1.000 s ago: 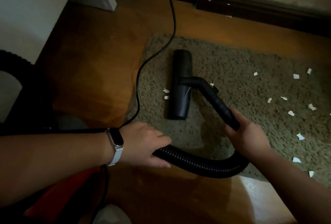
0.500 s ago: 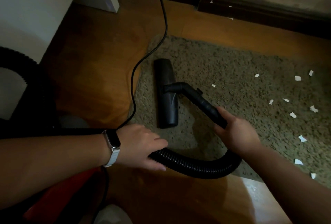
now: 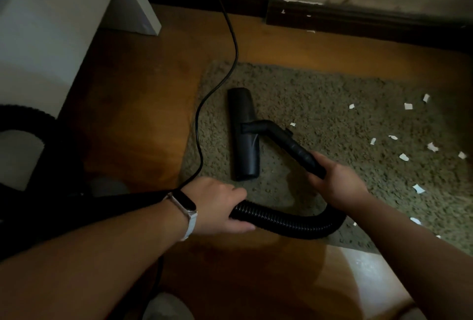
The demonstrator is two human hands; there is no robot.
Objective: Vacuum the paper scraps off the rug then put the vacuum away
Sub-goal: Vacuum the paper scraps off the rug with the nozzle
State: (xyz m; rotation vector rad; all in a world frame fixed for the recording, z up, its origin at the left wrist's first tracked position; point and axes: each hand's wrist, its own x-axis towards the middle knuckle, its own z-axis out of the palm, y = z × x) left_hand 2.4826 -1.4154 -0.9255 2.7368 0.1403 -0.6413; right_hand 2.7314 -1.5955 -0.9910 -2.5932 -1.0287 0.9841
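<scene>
At six o'clock in the view, nearest, a bare wooden floor [image 3: 230,268] is seen. Just beyond it a ribbed black hose [image 3: 289,223] is held in a sagging curve between the two hands. Its eight-o'clock end is gripped by the left hand [image 3: 217,207], fingers and thumb curled round it; a pale-strapped wristband [image 3: 185,210] is worn on that wrist. At four o'clock of centre, the stiff black tube [image 3: 294,145] that the hose runs into is clasped by the right hand [image 3: 337,186], the fingers wrapped round its lower end. From that hand the tube is slanted toward ten o'clock and joined to the nozzle [image 3: 244,137], which is laid flat on the rug [image 3: 320,99] near its left edge, lengthwise from twelve to six o'clock. White paper scraps [image 3: 408,106] are scattered over the rug at three o'clock from the nozzle, most well apart from it. A black cord [image 3: 196,127] is trailed from twelve o'clock down past the rug's left edge toward the left wrist. A white cabinet [image 3: 51,25] is seen at ten o'clock, a dark skirting board [image 3: 358,20] at one o'clock.
</scene>
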